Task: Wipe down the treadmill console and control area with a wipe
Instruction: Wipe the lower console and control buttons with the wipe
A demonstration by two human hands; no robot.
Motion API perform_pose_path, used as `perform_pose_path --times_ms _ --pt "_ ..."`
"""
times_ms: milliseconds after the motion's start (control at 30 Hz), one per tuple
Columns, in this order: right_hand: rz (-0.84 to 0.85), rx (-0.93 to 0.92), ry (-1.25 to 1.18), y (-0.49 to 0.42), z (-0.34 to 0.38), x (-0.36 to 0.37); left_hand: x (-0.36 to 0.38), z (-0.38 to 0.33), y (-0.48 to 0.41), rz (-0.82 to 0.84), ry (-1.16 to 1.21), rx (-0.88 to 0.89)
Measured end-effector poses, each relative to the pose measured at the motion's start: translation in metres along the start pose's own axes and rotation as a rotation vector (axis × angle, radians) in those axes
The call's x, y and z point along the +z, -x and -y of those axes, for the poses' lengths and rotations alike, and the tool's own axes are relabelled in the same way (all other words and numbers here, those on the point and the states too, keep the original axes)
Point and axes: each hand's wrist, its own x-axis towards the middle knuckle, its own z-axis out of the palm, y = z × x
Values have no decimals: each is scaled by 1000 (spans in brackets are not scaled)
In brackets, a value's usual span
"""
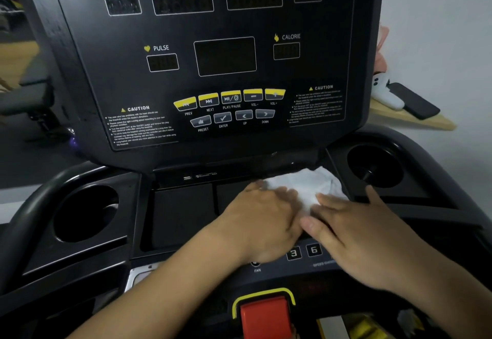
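Head view, 1 treadmill console (226, 56) w/ 7 dark display windows (INCLINE, TIME, SPEED, DISTANCE, PULSE, CALORIE, 1 unlabelled at centre), 9 keys in 2 rows (5 yellow-topped above, 4 grey below) and 2 CAUTION labels. Below it: 1 recessed tray (183, 213), flanked by 2 round cup holders, L (85, 213) and R (372, 165); 2 number keys, "3" (293, 253) and "6" (314, 249); 1 red stop tab (265, 317) in a yellow frame at the near edge. 1 white wipe (303, 187), crumpled, lies on the R part of the tray, against the console's base. 2 hands on it, no closed grip: left hand (262, 219), motion-blurred, lies palm-down w/ fingers spread flat over the wipe's L edge; right hand (370, 235), fingers straight, presses its near R edge. Most of the wipe thus shows beyond the fingertips, on the far side. Its long axis runs approx. L–R, and its far corner points up-R toward the R cup holder.
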Motion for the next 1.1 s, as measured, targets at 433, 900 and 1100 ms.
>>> perform_pose_path --times_ms 433,900,1100 --pt "-84 -23 15 -7 0 -12 1 12 6 14 113 14" --pt "-16 -17 31 0 0 -3 9 0 13 -89 25 68" --pt "-34 0 -7 -25 -3 2 8 3 -5 -32 -109 -19"
